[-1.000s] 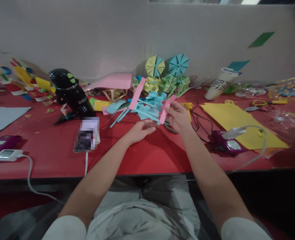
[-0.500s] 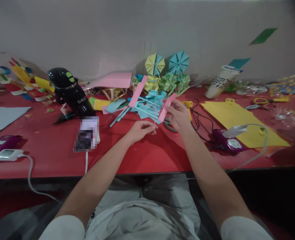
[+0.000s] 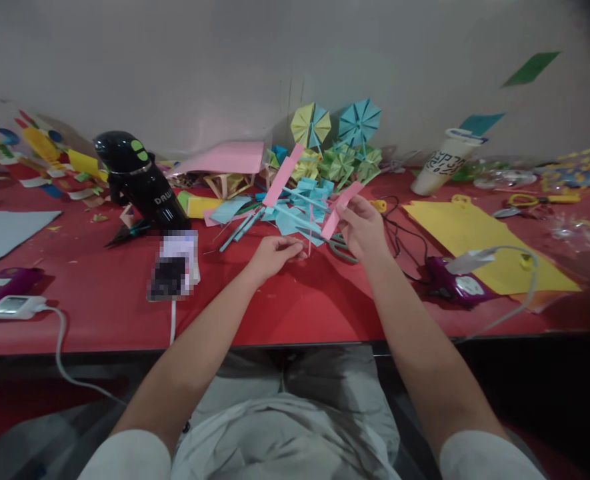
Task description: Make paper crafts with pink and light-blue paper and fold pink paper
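My right hand (image 3: 362, 227) pinches a folded pink paper strip (image 3: 335, 219) between thumb and fingers, above the pile of blue paper pieces. To its left, my left hand (image 3: 275, 257) is low over the red table, thumb and fingertips pressed together; what is between them is too small to make out. A thin pink sliver (image 3: 311, 230) hangs beside those fingertips. Another pink paper strip (image 3: 282, 177) slants up behind, over thin blue paper sticks (image 3: 242, 229). Loose blue paper pieces (image 3: 289, 220) lie beyond my hands.
Paper umbrellas (image 3: 359, 123) stand against the wall. A black bottle (image 3: 145, 180) leans at left, near a blurred-out card (image 3: 175, 263). Right of my hands are green-handled scissors (image 3: 343, 251), a black cord, a purple power strip (image 3: 457, 283), yellow paper (image 3: 479, 233) and a paper cup (image 3: 445, 163).
My left hand has drawn slightly left, away from the right one. My right hand has shifted a little right with the pink strip, and more of the thin pink sliver shows.
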The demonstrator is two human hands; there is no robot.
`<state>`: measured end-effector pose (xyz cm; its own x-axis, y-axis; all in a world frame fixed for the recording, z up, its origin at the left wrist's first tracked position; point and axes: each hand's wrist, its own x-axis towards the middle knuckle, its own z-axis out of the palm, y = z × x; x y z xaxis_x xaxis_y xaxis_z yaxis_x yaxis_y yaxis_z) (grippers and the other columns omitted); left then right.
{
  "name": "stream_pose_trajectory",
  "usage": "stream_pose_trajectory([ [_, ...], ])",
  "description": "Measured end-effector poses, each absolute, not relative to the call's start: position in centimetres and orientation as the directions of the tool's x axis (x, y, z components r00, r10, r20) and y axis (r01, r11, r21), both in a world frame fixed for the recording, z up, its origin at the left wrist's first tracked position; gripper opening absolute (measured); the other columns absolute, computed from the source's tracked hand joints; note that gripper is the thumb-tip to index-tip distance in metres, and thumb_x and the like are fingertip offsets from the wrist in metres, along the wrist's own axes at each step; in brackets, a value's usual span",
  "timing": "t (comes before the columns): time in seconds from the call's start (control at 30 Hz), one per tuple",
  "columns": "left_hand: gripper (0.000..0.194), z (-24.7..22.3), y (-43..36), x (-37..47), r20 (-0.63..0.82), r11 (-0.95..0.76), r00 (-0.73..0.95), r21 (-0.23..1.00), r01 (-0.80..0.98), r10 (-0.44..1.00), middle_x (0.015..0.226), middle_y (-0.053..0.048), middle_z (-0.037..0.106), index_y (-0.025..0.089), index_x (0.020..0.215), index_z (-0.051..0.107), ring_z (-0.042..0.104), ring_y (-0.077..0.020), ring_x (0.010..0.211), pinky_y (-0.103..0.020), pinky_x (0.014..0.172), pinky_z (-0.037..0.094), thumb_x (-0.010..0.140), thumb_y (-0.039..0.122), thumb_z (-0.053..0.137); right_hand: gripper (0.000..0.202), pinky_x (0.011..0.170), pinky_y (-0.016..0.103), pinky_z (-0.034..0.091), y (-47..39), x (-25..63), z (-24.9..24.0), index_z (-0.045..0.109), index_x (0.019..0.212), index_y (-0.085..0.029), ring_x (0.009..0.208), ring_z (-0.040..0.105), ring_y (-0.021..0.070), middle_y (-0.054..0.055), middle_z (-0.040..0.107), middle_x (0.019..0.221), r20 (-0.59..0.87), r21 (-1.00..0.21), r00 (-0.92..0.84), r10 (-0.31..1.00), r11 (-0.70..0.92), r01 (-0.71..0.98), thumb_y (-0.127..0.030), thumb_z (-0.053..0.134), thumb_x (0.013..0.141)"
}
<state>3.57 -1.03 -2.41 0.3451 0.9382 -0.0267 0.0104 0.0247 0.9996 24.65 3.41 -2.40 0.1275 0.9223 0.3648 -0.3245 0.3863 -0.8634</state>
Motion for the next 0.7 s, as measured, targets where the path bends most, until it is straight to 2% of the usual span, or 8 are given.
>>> stream_pose_trajectory([
  [0.13, 0.032, -2.5, -0.7, 3.2, -0.024, 0.026, 0.300, 1.000, -0.003, 0.954, 0.082, -0.010, 0.076, 0.011, 0.090, 0.074, 0.069, -0.0161, 0.075, -0.028, 0.070, 0.050, 0.076, 0.039, 0.075, 0.032, 0.079, 0.031, 0.058, 3.4, 24.8, -2.3, 0.070, 0.091, -0.029, 0.093, 0.068, 0.0161, 0.000, 0.073, 0.103, 0.355, -0.869, 0.115, 0.928, 0.373, -0.325, -0.035, 0.088, 0.066],
  [0.3, 0.024, -2.4, -0.5, 2.8, -0.013, 0.012, 0.262, 1.000, 0.004, 0.965, 0.082, -0.010, 0.076, 0.011, 0.090, 0.074, 0.065, -0.0119, 0.064, -0.025, 0.064, 0.048, 0.079, 0.032, 0.071, 0.030, 0.080, 0.031, 0.058, 3.6, 25.0, -2.5, 0.070, 0.091, -0.029, 0.093, 0.068, 0.0157, -0.001, 0.073, 0.103, 0.367, -0.868, 0.117, 0.923, 0.385, -0.314, -0.036, 0.086, 0.067],
  [0.47, 0.014, -2.2, -0.5, 2.7, -0.010, -0.027, 0.246, 0.989, 0.149, 0.969, 0.081, -0.009, 0.076, 0.012, 0.082, 0.073, 0.059, -0.0101, 0.058, -0.025, 0.063, 0.049, 0.083, 0.021, 0.064, 0.031, 0.084, 0.032, 0.059, 3.9, 25.3, -2.7, 0.069, 0.092, -0.030, 0.095, 0.068, 0.0162, -0.001, 0.073, 0.103, 0.384, -0.868, 0.137, 0.913, 0.407, -0.284, -0.038, 0.086, 0.067],
  [0.57, 0.016, -2.5, -0.5, 2.5, 0.039, -0.119, 0.270, 0.951, 0.287, 0.962, 0.082, -0.009, 0.076, 0.012, 0.080, 0.073, 0.062, -0.0127, 0.064, -0.027, 0.065, 0.050, 0.085, 0.020, 0.060, 0.032, 0.084, 0.032, 0.059, 3.9, 25.5, -2.7, 0.070, 0.093, -0.030, 0.096, 0.069, 0.0163, -0.002, 0.074, 0.104, 0.378, -0.868, 0.147, 0.914, 0.405, -0.287, -0.038, 0.087, 0.066],
  [0.7, 0.018, -2.8, -0.8, 2.2, 0.180, -0.366, 0.401, 0.812, 0.455, 0.898, 0.087, -0.007, 0.076, 0.015, 0.079, 0.074, 0.067, -0.0161, 0.081, -0.030, 0.079, 0.050, 0.086, 0.019, 0.057, 0.032, 0.085, 0.032, 0.060, 3.9, 25.5, -2.6, 0.070, 0.092, -0.031, 0.097, 0.069, 0.0167, -0.002, 0.074, 0.105, 0.401, -0.859, 0.148, 0.904, 0.428, -0.282, -0.039, 0.087, 0.066],
])
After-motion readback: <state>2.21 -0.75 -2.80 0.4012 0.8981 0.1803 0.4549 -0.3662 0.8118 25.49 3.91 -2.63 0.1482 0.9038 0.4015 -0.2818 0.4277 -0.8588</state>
